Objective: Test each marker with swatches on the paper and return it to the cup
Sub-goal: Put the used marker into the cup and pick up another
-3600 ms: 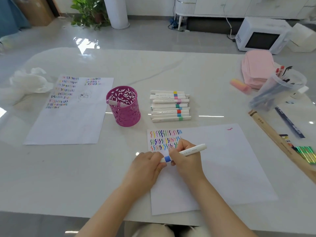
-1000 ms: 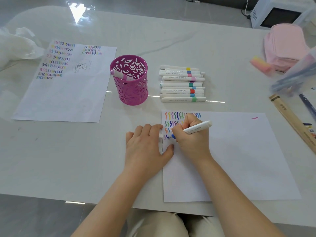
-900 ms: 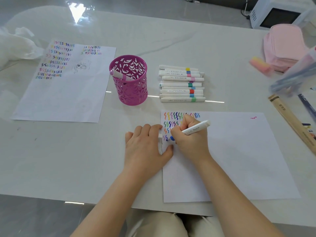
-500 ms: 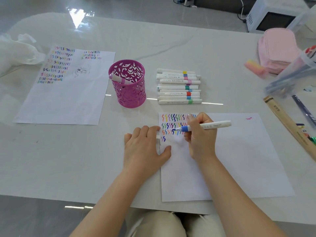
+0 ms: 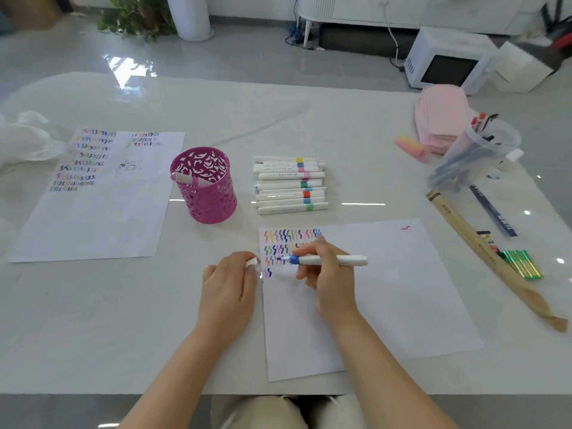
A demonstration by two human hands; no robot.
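Evidently done swatching: right hand [image 5: 328, 274] pinches blue marker [image 5: 328, 260] level above paper [image 5: 396, 298], tip aimed left at white cap [image 5: 252, 262] nipped between left hand [image 5: 227, 286] fingertips, likely for recapping. Pink cup [image 5: 205, 193] waits behind, lone marker [image 5: 189, 180] inside; spare markers [image 5: 289, 185] rowed beside it.

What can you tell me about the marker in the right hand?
The marker is a white, plastic-looking tube with a blue band behind its bare blue tip. It lies nearly level, tip pointing left, over the coloured squiggles at the top left of the paper; whether the tip touches the sheet cannot be told. The right hand pinches it near the blue band, its back half free. The left hand pinches a small white cap, likely its own.
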